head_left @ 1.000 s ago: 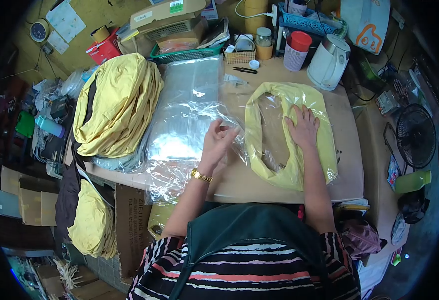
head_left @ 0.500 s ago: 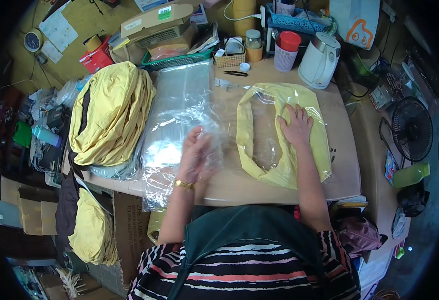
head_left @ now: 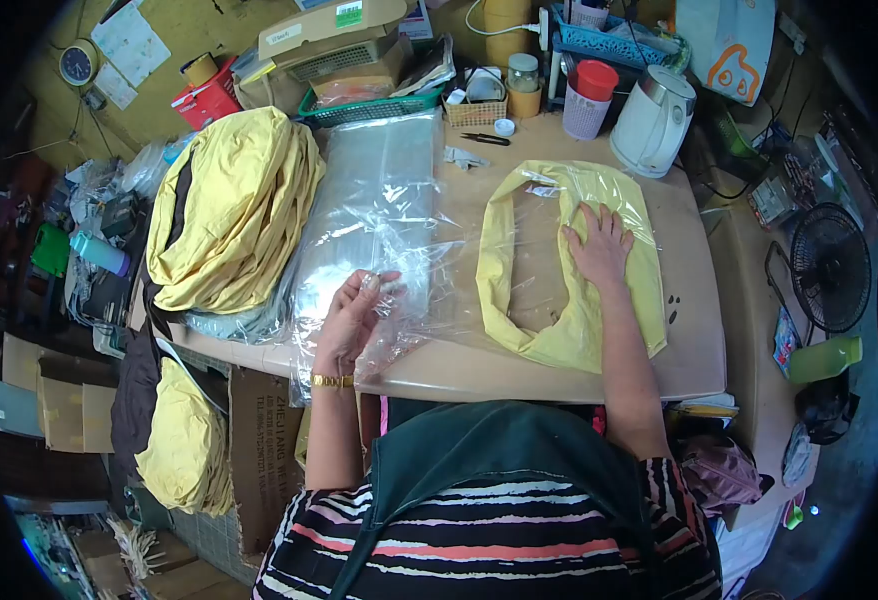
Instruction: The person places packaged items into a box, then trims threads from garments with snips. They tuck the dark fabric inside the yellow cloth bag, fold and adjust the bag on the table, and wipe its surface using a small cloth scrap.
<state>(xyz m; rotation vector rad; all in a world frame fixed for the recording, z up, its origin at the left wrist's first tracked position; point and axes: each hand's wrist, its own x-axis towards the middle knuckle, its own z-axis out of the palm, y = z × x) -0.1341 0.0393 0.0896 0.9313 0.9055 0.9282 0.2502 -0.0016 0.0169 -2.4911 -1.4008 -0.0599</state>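
A yellow fabric piece [head_left: 584, 330], folded into a loop, lies inside a clear plastic bag [head_left: 534, 260] on the table. My right hand [head_left: 600, 246] rests flat on its right side, fingers spread. My left hand [head_left: 351, 316], with a gold band at the wrist, pinches the loose end of that clear bag, left of the loop. Beneath and behind the left hand is a stack of flat clear bags [head_left: 374, 190]. A tall pile of folded yellow fabric [head_left: 239, 210] stands to the left of the stack.
Small black snips [head_left: 486, 139], a basket [head_left: 475, 108], a purple cup [head_left: 585, 112] and a white kettle [head_left: 653, 122] stand along the back. A green tray [head_left: 369, 110] holds boxes. More yellow fabric [head_left: 181, 440] hangs below the left edge; a black fan [head_left: 831, 268] is at right.
My left hand has moved left and toward the table's front edge, drawing the bag's end along. My right hand stays on the yellow fabric.
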